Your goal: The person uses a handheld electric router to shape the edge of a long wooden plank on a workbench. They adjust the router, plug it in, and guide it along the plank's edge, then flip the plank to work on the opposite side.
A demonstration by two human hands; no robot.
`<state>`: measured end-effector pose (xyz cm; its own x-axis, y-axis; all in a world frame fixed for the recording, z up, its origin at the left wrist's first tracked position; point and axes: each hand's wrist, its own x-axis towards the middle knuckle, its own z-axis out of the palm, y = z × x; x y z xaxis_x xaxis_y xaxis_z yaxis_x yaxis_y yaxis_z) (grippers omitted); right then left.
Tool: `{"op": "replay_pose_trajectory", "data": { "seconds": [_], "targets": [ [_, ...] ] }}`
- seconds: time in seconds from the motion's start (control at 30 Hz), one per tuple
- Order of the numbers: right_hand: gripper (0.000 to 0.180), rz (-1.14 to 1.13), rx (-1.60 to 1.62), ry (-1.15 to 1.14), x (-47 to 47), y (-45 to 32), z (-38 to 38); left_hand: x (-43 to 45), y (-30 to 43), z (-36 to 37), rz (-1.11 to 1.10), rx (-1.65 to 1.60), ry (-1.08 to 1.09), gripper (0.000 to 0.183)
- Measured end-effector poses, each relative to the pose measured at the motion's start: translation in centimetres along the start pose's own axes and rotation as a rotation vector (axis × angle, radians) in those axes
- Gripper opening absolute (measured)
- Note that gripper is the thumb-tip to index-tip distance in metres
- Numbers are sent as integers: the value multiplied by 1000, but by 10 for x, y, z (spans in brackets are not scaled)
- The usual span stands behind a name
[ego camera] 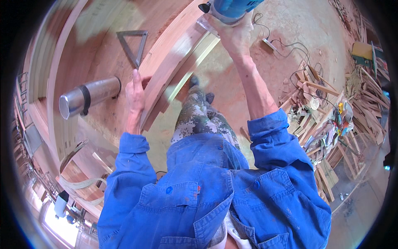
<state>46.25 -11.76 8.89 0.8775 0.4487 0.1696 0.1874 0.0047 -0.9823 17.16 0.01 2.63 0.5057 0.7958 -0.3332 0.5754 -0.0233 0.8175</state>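
My right hand (231, 35) is closed around a blue handheld power tool, most likely a trim router (231, 9), whose clear base rests at the edge of a long wooden board (174, 56). With the thumb on top, my left hand (135, 90) grips the near end of the same board. Beyond that hand a metal triangle square (138, 46) lies on a wide wooden surface. A cylindrical metal flask (90, 95) with a black band is left of my left hand. Other wooden strips (183, 73) run under and along the board.
A power strip (269, 44) with cables lies on the floor to the right. Piles of wood offcuts (367, 102) and a wire fan guard (357, 155) stand further right. Long planks (59, 62) rise at the left, above a curved wooden piece (82, 183).
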Motion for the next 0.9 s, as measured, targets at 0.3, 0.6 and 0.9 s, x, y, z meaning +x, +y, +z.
{"op": "replay_pose_trajectory", "data": {
  "seconds": [0.3, 0.6, 0.9],
  "targets": [
    [72, -30, -128, -25, -107, -9, 45, -1, -7, -11, -13, -274, -124, 87],
    [51, 13, -48, -32, -230, -36, 99, -35, -58, -81, -33, -484, -445, 81],
    [67, 9, -10, -83, -341, -41, 149, -127, -183, -165, -72, -374, -392, 69]
  ]
}}
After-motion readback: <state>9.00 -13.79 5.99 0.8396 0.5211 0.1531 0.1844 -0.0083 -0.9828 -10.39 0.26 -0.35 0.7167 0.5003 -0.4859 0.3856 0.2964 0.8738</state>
